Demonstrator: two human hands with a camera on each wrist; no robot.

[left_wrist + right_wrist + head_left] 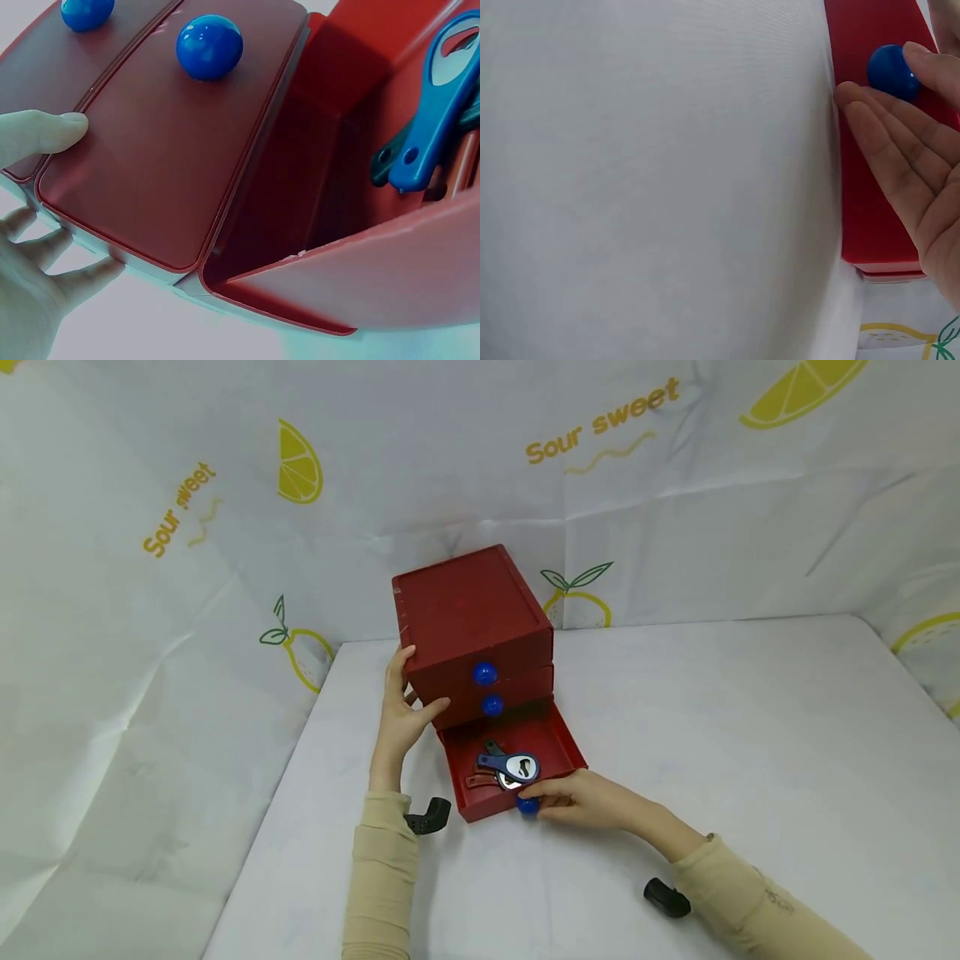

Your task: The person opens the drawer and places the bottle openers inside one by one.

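Observation:
A red drawer cabinet (472, 610) with blue knobs stands on the table, its bottom drawer (566, 735) pulled out. My left hand (401, 718) holds the cabinet's left side, thumb (64, 131) on the front and fingers spread along the side. At the open drawer's front, my right hand (581, 800) pinches the blue knob (892, 73) between thumb and fingers. Inside that drawer lie bottle openers: a blue one (510, 766) on top, with a reddish one (481, 781) and a dark green one (492, 747) partly hidden under it. Both upper drawers are closed.
White cloth covers the table (712, 718), and a white backdrop (450, 460) with lemon prints hangs behind the cabinet. Black curved pieces (430, 817) show beside both forearms.

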